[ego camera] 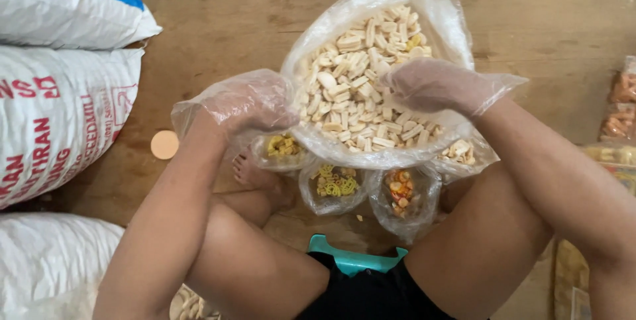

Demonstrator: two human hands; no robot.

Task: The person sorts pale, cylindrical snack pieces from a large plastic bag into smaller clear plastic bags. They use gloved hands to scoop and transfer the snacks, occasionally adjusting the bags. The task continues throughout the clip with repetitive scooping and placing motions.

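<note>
- Floor — bare brown wood, with crumbs scattered at the top and a small pale disc lying near the person's left forearm.
- Sacks — three big white woven ones stacked along the left edge, the top one with a blue stripe; well apart from the work.
- Big bag — clear plastic, mouth rolled wide open, full of pale short cracker sticks; it sits on the floor straight ahead of the knees, between both hands.
- Right hand — in a loose clear glove, palm down on the crackers at the bag's right side, fingers curled into the heap; whether the grip has closed on any pieces I cannot tell.
- Left hand — also gloved, clenched at the bag's left rim; what it grips, if anything, is hidden by the glove folds.
- Stool — a teal edge shows under the person.
- Small bags — four open pouches in a row just below the big bag: yellow bits, yellow curls, orange-red pieces, pale sticks.
- Doing it well, as I judge it — take a modest scoop so nothing spills, steady the rim with the left hand, and keep each pouch mouth open and upright.
</note>
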